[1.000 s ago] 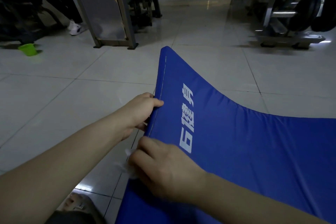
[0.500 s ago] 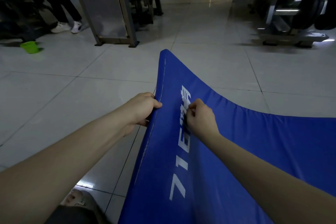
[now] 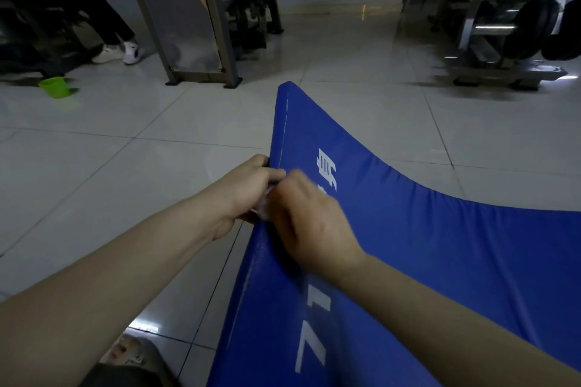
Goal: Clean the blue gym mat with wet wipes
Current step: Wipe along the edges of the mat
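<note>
Though blurred, right hand [image 3: 309, 223] palm-down over wipe [image 3: 264, 202].

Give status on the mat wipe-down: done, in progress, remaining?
Done: the blue mat has its edge raised off the floor; wiped areas can't be told apart. In hand: the left hand grips that edge while the blurred right hand holds the wet wipe against the seam. Left: probably most of the broad surface.
</note>
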A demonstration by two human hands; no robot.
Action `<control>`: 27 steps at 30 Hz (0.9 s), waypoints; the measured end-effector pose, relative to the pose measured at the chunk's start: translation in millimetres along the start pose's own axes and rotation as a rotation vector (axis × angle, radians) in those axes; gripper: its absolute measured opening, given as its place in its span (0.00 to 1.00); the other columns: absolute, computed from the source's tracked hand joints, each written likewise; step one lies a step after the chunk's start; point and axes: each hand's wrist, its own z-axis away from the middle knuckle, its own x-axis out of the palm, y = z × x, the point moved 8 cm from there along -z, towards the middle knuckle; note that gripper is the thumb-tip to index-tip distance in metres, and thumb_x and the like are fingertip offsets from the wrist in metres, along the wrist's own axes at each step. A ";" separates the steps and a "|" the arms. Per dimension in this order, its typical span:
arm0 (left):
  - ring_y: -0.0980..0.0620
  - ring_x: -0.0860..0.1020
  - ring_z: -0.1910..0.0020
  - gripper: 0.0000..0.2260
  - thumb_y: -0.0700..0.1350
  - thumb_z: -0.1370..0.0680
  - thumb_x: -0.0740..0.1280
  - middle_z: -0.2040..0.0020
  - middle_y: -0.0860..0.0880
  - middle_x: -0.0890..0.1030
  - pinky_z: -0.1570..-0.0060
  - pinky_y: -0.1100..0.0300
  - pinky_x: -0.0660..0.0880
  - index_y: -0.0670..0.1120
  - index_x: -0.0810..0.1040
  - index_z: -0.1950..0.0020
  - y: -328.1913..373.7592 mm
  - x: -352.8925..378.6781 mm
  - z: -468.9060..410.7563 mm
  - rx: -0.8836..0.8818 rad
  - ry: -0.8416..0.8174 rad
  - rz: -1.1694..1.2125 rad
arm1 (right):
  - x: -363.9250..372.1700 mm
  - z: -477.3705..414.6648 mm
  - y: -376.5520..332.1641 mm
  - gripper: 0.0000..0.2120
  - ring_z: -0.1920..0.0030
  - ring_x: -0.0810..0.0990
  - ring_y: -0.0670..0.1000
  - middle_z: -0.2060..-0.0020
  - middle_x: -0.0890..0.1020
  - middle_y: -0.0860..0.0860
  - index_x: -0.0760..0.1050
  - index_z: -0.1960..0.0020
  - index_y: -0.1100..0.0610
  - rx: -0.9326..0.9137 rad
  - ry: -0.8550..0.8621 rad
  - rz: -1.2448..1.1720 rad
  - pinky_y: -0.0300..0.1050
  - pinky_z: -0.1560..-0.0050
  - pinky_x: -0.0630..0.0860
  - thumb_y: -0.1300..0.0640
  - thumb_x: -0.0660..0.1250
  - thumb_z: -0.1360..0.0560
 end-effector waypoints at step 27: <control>0.52 0.84 0.56 0.10 0.50 0.16 0.62 0.52 0.53 0.87 0.56 0.53 0.82 0.53 0.82 0.42 10.7 8.2 -3.4 0.063 -0.060 0.104 | -22.0 14.0 142.0 0.07 0.64 0.74 0.49 0.57 0.76 0.51 0.69 0.52 0.54 0.697 0.127 0.020 0.45 0.66 0.66 0.54 0.59 0.16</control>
